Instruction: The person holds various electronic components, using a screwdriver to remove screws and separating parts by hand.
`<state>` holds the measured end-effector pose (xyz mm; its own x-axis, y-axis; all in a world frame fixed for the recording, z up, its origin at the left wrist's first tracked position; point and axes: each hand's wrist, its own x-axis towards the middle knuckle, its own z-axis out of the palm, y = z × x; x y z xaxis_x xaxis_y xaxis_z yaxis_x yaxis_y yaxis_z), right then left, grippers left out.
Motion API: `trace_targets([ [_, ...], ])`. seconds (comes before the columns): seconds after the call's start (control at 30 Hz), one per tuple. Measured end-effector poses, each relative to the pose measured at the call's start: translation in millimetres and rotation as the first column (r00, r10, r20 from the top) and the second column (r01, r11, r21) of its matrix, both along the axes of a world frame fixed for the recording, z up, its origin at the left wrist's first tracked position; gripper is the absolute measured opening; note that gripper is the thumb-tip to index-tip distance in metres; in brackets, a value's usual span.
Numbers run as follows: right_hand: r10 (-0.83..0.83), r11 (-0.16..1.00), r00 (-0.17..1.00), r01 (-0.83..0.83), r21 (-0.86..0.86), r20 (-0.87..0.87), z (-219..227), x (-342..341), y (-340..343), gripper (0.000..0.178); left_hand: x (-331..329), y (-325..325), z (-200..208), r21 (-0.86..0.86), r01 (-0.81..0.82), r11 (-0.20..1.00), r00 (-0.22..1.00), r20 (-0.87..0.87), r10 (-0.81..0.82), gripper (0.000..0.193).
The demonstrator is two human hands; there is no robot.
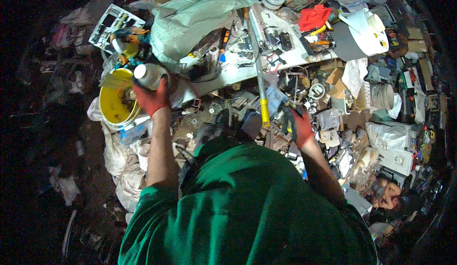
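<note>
Red-gloved left hand (151, 98) grips white bottle (148, 74)

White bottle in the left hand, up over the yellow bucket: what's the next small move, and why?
Probably lower the white bottle straight down toward the yellow bucket. The left hand grips it just above the bucket's rim, while the right hand is busy in the clutter by the yellow-handled tool.
</note>
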<state>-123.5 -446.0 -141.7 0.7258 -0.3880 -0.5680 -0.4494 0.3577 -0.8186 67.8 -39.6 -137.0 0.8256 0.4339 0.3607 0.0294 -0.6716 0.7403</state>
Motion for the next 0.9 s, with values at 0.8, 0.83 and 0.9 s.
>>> trace_targets([
  [0.8,-0.060,0.256,0.953,-0.274,-0.927,-0.298,-67.4,323.1,-49.3,0.048,-39.6,42.1,43.1,0.131,0.226,0.965,0.966,-0.154,-0.205,0.086],
  [0.83,0.095,0.171,0.979,-0.194,-0.966,-0.180,-61.7,312.4,-51.5,0.044,-37.6,43.2,43.6,0.125,0.237,0.963,0.962,-0.165,-0.216,0.086],
  [0.9,0.218,0.375,0.954,0.115,-0.920,0.208,-58.6,299.2,-37.9,0.036,-35.9,44.5,40.7,0.122,0.254,0.960,0.958,-0.169,-0.232,0.087],
])
